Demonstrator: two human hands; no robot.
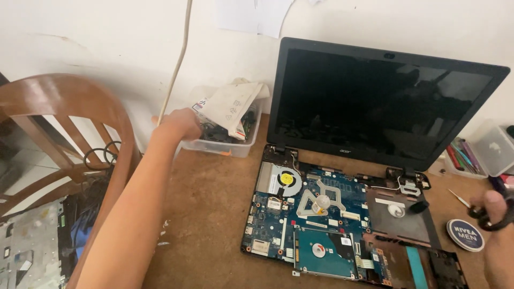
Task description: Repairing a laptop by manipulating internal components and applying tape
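At the clear box [222,144], left hand [179,124] — grip hidden; right hand [495,210] clasps scissors [484,217].

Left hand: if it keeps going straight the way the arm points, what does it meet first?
The left hand is at the near left corner of the clear plastic bin stuffed with white folded paper and dark parts. Straight on, it likely meets that bin's rim or contents first; contact is unclear.
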